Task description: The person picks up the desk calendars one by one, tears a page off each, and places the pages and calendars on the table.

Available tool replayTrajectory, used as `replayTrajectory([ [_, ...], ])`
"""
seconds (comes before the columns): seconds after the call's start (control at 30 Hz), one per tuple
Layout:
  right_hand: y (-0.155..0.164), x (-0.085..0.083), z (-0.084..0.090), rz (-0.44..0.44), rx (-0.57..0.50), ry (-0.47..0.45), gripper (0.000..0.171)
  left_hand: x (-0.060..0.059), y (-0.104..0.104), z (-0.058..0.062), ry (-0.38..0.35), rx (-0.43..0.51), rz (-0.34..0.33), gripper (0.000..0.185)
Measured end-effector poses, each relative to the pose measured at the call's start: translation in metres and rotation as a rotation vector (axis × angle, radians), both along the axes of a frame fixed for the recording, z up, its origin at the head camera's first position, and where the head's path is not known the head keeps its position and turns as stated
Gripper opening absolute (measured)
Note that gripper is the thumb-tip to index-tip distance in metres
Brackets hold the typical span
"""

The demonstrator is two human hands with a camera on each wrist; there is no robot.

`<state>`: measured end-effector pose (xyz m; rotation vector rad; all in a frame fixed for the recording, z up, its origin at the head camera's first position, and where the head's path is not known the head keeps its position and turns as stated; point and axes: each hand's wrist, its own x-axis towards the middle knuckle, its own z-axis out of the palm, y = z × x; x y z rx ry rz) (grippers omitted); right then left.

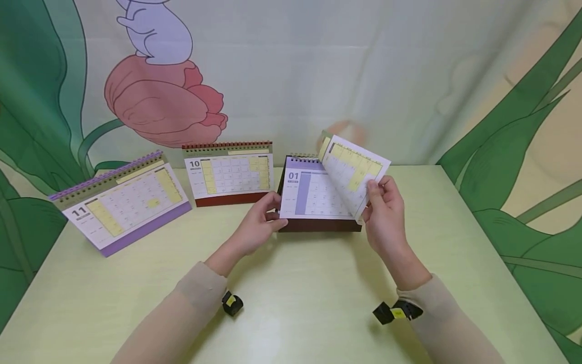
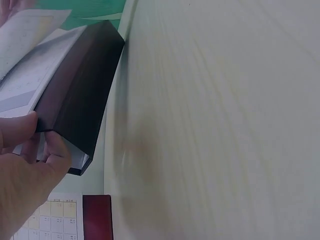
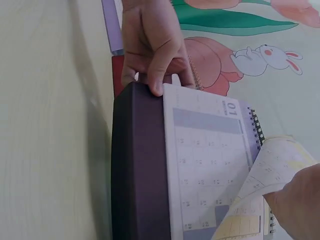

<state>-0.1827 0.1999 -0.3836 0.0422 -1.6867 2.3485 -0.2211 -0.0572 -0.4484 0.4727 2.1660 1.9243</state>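
Leftmost on the worktop (image 1: 295, 313) stands the purple calendar (image 1: 120, 205), then the red calendar (image 1: 236, 174). Next, the left hand (image 1: 256, 226) has its fingers clamped on the near left corner of the brown calendar (image 1: 297, 194), a sound hold: its base looks stiff and light. The lifted pages (image 1: 352, 164) look thin, smooth and easily creased, best pinched by the free edge, where the right hand (image 1: 386, 217) has its fingers clamped. Count: three calendars, two hands, one lifted bunch; its sheets I cannot number.
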Motion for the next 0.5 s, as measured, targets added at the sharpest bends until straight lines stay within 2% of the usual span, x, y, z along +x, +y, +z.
replayTrajectory([
  [0.13, -0.002, -0.002, 0.006, -0.068, 0.024, -0.005, 0.012, 0.001, 0.0, 0.0, 0.007, -0.008, 0.0, 0.029],
  [0.3, 0.001, -0.005, 0.016, -0.102, 0.019, -0.003, 0.013, 0.003, -0.001, 0.002, 0.024, -0.018, -0.002, 0.027],
  [0.5, 0.006, -0.015, 0.026, -0.154, 0.017, -0.049, 0.012, 0.003, -0.004, 0.002, 0.053, -0.047, 0.001, 0.027],
])
